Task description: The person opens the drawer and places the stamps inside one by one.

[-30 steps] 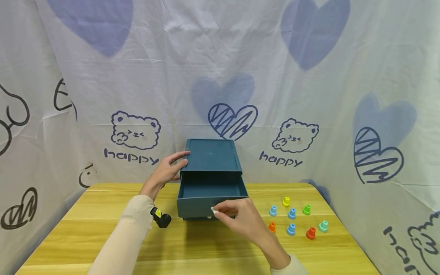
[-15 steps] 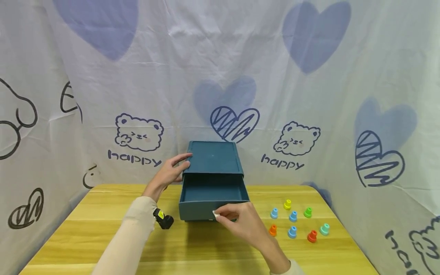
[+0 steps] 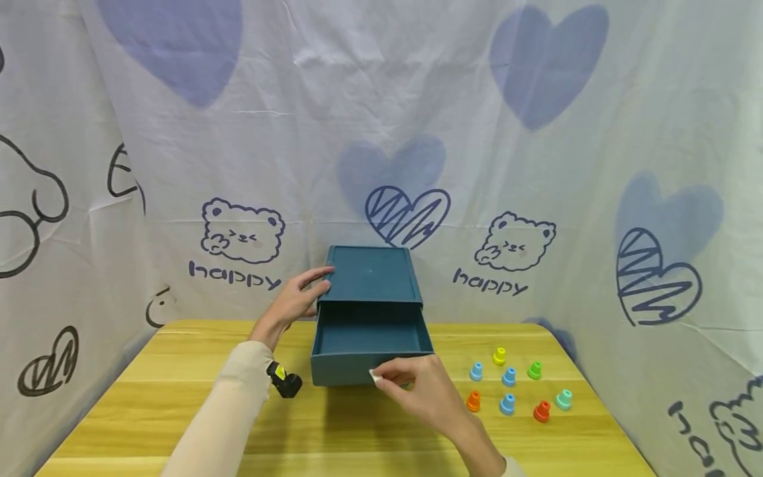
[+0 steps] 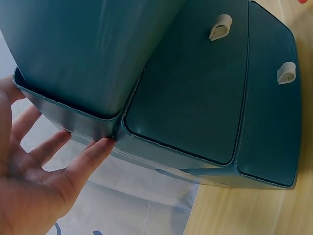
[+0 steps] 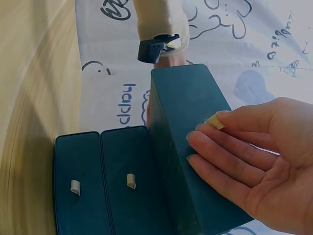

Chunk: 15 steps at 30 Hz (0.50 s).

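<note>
right hand (image 3: pixel 426 392) pinching the pale tab (image 5: pixel 214 121) on the jutting top drawer (image 3: pixel 341 370), left hand (image 3: pixel 291 302) spread against the cabinet's (image 3: pixel 372 273) side, 8 small pegs (image 3: pixel 508 378) dotting the tabletop (image 3: pixel 161 384)!

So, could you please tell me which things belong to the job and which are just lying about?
In use:
cabinet, touched by the left hand
open top drawer
its pull tab, pinched by the right hand

Apparently just lying about:
small coloured cones on the table
printed cloth, hanging behind
</note>
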### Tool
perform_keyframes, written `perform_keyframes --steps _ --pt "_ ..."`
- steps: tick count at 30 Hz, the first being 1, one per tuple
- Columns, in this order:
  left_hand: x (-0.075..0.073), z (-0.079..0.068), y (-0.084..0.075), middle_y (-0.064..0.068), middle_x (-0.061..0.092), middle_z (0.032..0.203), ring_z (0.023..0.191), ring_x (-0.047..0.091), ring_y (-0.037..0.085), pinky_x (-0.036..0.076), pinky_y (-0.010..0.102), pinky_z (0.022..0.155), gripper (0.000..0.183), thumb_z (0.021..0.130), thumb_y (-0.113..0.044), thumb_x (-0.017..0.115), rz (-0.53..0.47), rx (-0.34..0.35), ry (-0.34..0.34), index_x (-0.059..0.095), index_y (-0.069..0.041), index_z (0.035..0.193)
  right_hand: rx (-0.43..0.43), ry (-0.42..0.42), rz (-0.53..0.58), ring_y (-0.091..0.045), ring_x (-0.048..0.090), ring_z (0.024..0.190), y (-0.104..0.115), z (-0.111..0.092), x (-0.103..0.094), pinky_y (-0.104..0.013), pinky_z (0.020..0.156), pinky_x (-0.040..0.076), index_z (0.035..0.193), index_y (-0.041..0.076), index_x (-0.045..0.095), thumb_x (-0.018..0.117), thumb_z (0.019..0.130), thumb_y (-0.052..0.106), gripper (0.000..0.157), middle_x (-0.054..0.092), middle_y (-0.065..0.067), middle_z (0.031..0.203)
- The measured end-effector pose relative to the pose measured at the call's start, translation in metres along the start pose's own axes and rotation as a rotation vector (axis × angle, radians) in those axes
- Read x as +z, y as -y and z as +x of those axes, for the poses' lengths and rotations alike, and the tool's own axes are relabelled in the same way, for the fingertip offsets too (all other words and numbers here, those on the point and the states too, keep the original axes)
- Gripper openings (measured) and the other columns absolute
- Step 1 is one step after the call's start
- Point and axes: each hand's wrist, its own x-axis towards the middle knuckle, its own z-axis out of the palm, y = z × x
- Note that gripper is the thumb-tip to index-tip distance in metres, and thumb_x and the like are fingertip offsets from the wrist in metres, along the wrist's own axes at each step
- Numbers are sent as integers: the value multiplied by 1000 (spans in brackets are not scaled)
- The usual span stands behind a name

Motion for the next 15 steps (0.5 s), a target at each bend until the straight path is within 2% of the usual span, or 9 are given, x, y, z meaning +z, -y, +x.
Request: perform_keyframes --steps 10,15 --pt "0 -2 -2 15 24 171 151 34 46 44 69 110 53 109 -36 52 12 9 4 43 -18 158 9 34 -4 -2 72 81 6 -7 -2 -23 80 63 104 8 82 76 94 15 13 81 -3 97" --pt "0 -1 -1 14 25 171 151 34 46 44 70 110 53 109 -36 52 7 9 7 44 -18 158 11 44 -19 -1 70 80 8 -9 -3 -20 80 62 104 8 82 76 94 15 14 81 -2 97"
